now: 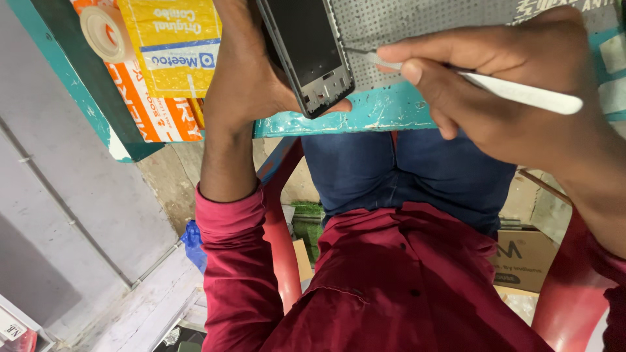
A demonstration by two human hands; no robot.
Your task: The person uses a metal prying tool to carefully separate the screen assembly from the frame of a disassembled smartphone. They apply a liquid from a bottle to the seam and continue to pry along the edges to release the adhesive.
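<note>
The right hand (pixel 495 72) is closed in a pen-style pinch around a slim white tool (pixel 521 93). The tool's long axis runs roughly level, from its blunt white end behind the knuckles to a thin metal tip ahead of the fingertips. That tip points toward the left hand and meets the near long edge of the dark phone frame (pixel 306 52).

The left hand (pixel 251 72) is wrapped around the phone frame from its far side, thumb under the lower end. The frame's long axis stands steeply, crossing the tool's axis nearly at right angles. Its lower end rests just above the chipped teal table edge (pixel 365 117).

Beyond the right hand's fingertips lies a grey perforated mat (pixel 417 26). Beyond the left hand sit a yellow packet (pixel 173 45) and a tape roll (pixel 101 32).
</note>
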